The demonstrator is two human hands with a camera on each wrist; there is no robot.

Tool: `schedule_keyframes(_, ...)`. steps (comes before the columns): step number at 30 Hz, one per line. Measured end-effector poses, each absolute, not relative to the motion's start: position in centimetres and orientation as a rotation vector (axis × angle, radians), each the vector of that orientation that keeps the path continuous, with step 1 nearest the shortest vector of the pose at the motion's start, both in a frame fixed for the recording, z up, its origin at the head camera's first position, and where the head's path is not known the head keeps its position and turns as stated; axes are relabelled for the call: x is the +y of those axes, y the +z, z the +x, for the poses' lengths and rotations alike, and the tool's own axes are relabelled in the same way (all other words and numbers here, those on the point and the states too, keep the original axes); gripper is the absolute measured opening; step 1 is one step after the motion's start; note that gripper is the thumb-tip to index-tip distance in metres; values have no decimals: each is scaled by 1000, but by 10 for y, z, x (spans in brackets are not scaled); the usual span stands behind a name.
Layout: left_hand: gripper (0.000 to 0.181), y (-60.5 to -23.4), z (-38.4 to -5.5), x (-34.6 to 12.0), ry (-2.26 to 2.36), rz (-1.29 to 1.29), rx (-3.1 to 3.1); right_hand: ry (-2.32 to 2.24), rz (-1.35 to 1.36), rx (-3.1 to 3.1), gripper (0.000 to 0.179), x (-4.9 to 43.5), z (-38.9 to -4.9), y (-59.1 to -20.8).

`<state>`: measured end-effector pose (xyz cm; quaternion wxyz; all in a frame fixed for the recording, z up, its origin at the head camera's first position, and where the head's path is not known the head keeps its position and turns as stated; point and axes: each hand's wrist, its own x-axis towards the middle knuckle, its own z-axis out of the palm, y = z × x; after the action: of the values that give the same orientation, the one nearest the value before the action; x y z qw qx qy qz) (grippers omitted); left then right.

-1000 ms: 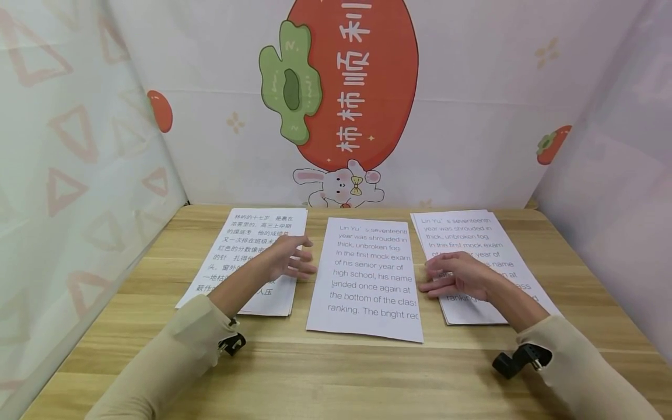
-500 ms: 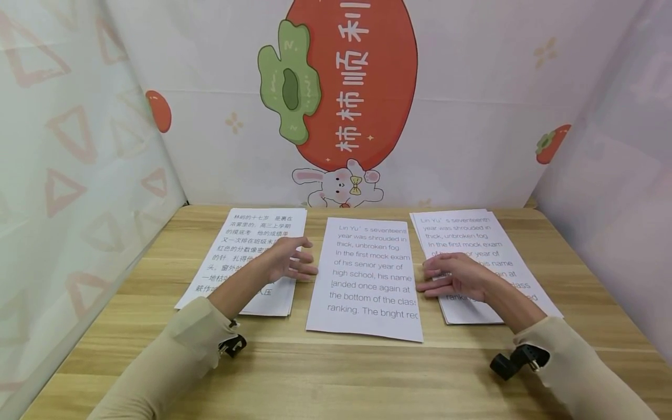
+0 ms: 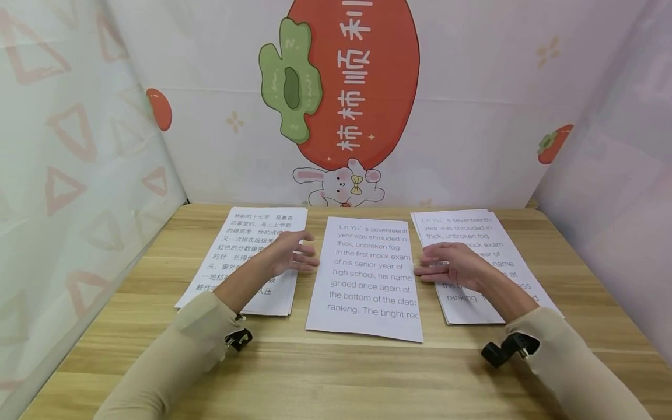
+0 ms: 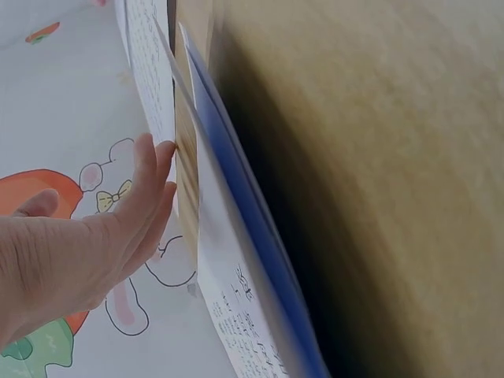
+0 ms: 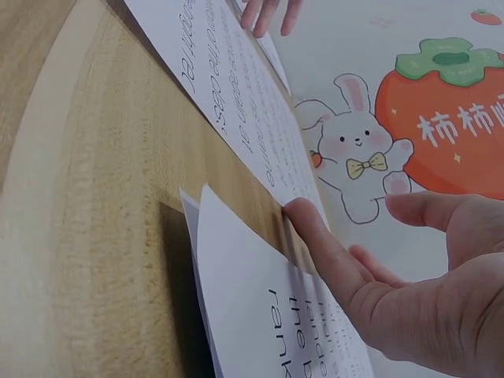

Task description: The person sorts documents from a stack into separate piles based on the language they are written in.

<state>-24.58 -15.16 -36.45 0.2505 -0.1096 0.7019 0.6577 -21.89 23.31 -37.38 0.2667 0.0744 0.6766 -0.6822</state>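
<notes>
A sheet with large English print (image 3: 367,280) lies in the middle of the wooden table, between my two hands in the head view. My left hand (image 3: 286,255) hovers over the right side of a stack of pages with Chinese print (image 3: 231,248), its relaxed fingers pointing toward the middle sheet's left edge. Over a second stack of English pages (image 3: 475,233), my right hand (image 3: 455,265) has its fingertips right by the middle sheet's right edge. Neither hand holds anything. Up close, the right wrist view shows the right hand's extended fingers (image 5: 327,244) above the paper.
The wooden table (image 3: 336,379) ends at a white cloth backdrop (image 3: 472,163) with a persimmon and a rabbit printed on it. Pale cloth walls (image 3: 79,192) stand at both sides. Page corners of both side stacks curl up from the table.
Both hands have shifted slightly away from the body, the right one a little more and slightly leftward. All the papers lie where they were.
</notes>
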Motion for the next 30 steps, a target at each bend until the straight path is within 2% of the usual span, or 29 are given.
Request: schedule_keyframes(30,49,-365,-244,-150,1815,-312,1879,-1951,200,1701,40,227,-220,-381)
